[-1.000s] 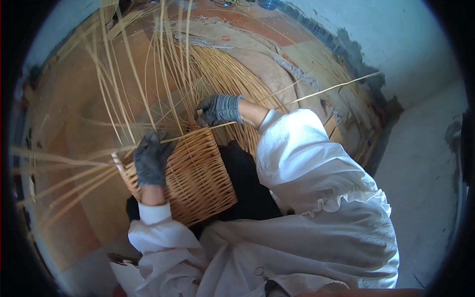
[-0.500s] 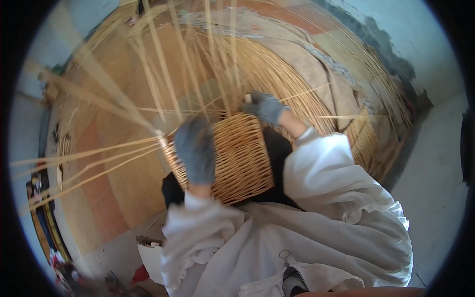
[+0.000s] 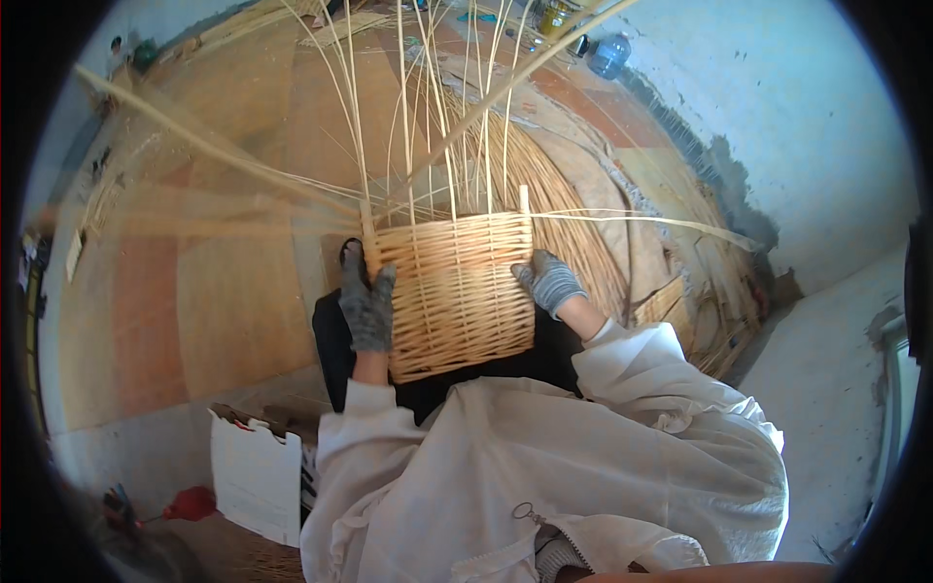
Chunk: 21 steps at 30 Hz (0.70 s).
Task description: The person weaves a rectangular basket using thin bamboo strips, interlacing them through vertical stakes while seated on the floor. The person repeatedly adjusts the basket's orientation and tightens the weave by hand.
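A partly woven wicker basket sits over my lap on a black cloth, its flat woven side facing me. Long pale willow rods stick up and fan out from its top edge. My left hand, in a grey knit glove, grips its left edge, thumb on the front and fingers around the side. At the right edge, my right hand, gloved in striped grey, holds with its thumb pressed on the weave and the fingers partly hidden behind. A short thick stake rises at the top right corner.
A large bundle of loose willow rods lies on the floor to the right, beside a tan cloth. A white box stands at lower left, near a red object. A blue water bottle is by the far wall.
My hands have moved from the basket's front and top right corner to its two sides. The basket has turned to face me squarely, and the rods have swung round with it.
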### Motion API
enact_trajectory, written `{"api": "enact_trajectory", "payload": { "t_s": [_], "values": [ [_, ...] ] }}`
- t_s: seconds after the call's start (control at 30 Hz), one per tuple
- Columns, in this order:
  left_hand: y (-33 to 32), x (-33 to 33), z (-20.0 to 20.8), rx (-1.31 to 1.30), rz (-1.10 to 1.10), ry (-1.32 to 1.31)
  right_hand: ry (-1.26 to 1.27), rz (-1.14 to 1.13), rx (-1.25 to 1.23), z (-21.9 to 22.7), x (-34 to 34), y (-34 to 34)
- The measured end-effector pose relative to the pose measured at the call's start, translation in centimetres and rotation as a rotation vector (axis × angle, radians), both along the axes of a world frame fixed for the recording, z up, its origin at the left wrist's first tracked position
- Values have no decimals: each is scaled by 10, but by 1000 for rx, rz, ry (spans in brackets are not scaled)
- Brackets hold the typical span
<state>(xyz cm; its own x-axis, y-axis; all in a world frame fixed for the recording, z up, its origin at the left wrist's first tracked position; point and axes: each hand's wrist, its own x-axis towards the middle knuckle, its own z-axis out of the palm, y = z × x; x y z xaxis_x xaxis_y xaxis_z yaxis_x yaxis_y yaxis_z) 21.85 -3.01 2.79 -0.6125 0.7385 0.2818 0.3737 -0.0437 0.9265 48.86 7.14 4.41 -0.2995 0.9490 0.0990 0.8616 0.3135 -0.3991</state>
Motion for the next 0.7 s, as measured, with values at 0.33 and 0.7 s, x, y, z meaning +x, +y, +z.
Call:
{"api": "enact_trajectory", "payload": {
  "t_s": [0.33,0.7],
  "values": [
    [18,-7,25,180,-223,-344,64,891,316,115,-215,-14],
    [46,-41,-48,240,-120,-219,34,957,551,111,-232,-63]
  ]
}}
